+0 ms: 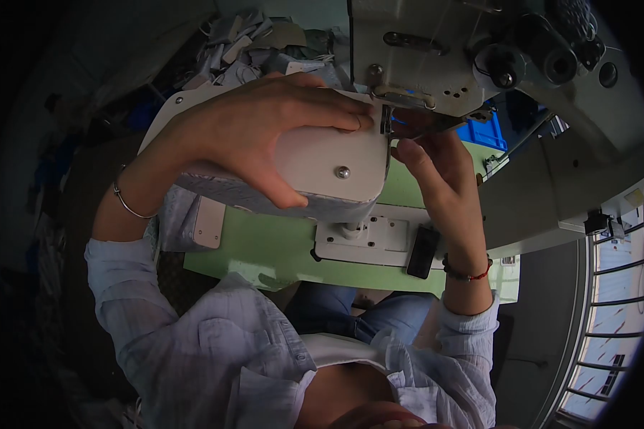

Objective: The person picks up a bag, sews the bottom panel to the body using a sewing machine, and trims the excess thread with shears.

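Sewing-machine head (408, 64) looms closest. Under it, a pale stud-bottomed fabric piece (315, 154) sits raised above the green table (265, 250), one end at the stitching point. Metal studs (343, 172) already in, sides joined up into a boxy shape, I judge; how much edge stitching is done or left, I can't tell. My left hand (265, 118) lies over the panel, fingers extended, thumb spread wide to the near edge. Right hand (444, 171) by the end: thumb raised, fingers partly hidden; grip unclear.
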`<state>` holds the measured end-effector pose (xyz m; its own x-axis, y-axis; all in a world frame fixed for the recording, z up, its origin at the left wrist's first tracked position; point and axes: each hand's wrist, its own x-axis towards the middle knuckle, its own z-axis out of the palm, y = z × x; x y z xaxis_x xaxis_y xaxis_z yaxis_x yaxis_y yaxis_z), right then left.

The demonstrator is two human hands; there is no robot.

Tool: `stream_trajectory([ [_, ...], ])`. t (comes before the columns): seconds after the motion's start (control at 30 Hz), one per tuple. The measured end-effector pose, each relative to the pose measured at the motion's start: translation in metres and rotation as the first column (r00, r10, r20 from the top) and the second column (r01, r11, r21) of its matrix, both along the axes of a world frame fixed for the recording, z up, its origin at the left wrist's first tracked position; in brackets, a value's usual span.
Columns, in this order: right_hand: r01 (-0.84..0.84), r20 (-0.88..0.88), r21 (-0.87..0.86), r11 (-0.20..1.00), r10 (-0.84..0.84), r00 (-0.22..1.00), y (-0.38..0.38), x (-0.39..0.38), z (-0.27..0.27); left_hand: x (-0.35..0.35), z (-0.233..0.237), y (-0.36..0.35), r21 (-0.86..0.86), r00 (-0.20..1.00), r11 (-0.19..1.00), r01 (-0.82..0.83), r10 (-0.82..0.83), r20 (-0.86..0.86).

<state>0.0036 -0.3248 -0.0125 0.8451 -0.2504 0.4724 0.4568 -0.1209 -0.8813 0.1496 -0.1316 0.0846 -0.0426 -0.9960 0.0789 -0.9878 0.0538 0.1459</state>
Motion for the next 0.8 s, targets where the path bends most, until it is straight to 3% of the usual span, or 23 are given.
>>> stream_trajectory([
  [0.17,0.019,-0.082,-0.123,0.992,-0.03,0.996,0.022,-0.025,-0.012,-0.001,-0.003,0.001,-0.018,1.0,1.0,0.009,-0.008,0.021],
  [0.23,0.079,-0.036,-0.295,0.952,-0.094,0.995,0.026,-0.026,-0.023,0.001,-0.006,0.003,-0.011,1.0,1.0,-0.009,0.01,0.02],
  [0.4,0.084,-0.053,-0.207,0.975,-0.097,0.994,0.035,-0.027,-0.022,-0.002,-0.003,0.005,0.047,0.995,0.995,-0.09,0.089,0.04],
  [0.47,0.087,-0.05,-0.206,0.975,-0.099,0.994,0.035,-0.026,-0.022,0.0,-0.005,0.003,-0.07,0.998,0.997,0.012,-0.007,0.07],
  [0.7,0.098,-0.006,-0.193,0.976,-0.101,0.995,0.029,-0.021,-0.024,-0.004,0.0,-0.001,0.014,0.997,0.999,-0.048,0.047,0.054],
  [0.8,0.096,-0.021,-0.197,0.976,-0.103,0.994,0.028,-0.021,-0.026,-0.002,-0.001,-0.003,-0.023,1.0,1.0,-0.016,0.017,0.017],
])
